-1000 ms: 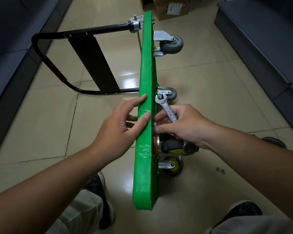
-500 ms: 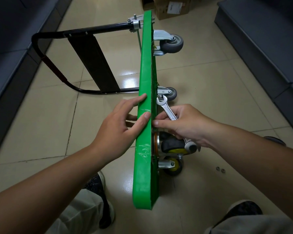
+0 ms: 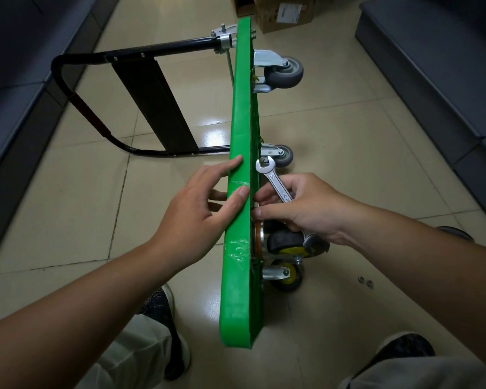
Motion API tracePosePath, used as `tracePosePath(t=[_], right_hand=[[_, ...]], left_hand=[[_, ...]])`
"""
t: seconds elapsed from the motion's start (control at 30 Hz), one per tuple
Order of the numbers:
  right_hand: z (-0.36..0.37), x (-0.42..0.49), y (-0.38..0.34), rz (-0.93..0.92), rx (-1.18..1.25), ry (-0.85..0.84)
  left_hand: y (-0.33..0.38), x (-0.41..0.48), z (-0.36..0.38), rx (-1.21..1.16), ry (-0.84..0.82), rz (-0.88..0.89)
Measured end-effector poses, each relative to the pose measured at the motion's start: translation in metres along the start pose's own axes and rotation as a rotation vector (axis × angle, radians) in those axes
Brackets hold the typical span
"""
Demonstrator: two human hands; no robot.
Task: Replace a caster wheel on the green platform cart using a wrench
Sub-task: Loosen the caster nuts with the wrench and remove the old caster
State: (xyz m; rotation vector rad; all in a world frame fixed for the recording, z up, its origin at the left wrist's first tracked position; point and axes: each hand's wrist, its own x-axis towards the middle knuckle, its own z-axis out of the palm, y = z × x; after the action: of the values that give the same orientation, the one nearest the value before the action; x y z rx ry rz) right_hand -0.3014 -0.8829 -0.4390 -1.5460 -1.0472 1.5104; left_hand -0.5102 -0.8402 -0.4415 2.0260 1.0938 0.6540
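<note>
With the green cart (image 3: 237, 220) on edge, the left hand (image 3: 197, 217) should brace flat, fingers open, while the right hand (image 3: 306, 209), gripping the wrench (image 3: 275, 182), fingers a fastener beside the caster (image 3: 288, 242).

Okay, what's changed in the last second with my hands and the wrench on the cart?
Almost nothing. The wrench in the right hand tilted very slightly, its open end staying near the grey caster. The left hand still steadies the green platform edge; nothing was picked up or released.

Open floor (image 3: 348, 130) right of cart (image 3: 240, 164); casters (image 3: 285, 242) perhaps crowding.
</note>
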Motion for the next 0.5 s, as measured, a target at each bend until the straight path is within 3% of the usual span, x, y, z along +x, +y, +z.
tracePosePath(t=[0.33,0.5], right_hand=[[0.0,0.001,-0.003,0.074,-0.145,0.017],[-0.002,-0.003,-0.003,-0.04,-0.141,0.035]], left_hand=[[0.004,-0.016,-0.002,-0.166,-0.047,-0.097],[0.002,-0.02,-0.003,-0.113,-0.02,-0.097]])
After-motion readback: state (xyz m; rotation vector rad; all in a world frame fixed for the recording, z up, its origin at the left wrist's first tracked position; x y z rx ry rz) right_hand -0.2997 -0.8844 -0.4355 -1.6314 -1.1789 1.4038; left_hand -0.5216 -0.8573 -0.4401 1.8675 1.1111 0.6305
